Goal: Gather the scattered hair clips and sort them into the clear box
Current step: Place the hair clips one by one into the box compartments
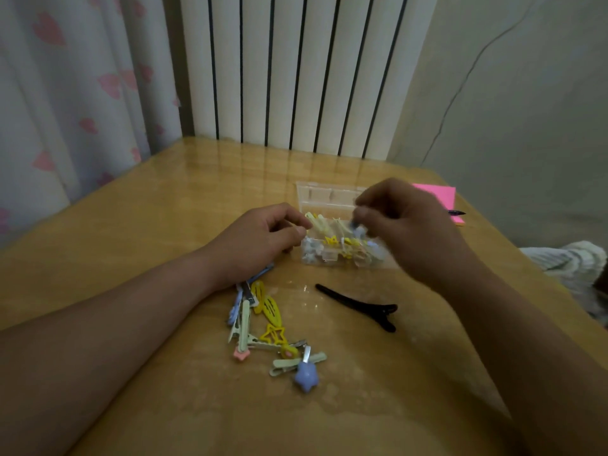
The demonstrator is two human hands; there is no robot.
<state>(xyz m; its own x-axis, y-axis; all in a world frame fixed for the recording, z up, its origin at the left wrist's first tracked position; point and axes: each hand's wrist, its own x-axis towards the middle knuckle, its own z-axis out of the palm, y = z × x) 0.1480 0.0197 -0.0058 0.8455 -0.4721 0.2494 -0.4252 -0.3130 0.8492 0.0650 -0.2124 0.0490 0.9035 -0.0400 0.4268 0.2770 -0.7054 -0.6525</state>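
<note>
Radiator [296, 70] behind perhaps glass-covered table [158, 212]

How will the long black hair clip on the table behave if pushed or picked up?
The black hair clip looks thin and rigid, so probably stiff and light. It lies flat on the glossy table, so a push should slide it, not roll it. Squeezing the raised lever end would likely spring it open.

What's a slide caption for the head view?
Right hand holds a blue clip over the clear box; loose clips lie nearby.
</note>
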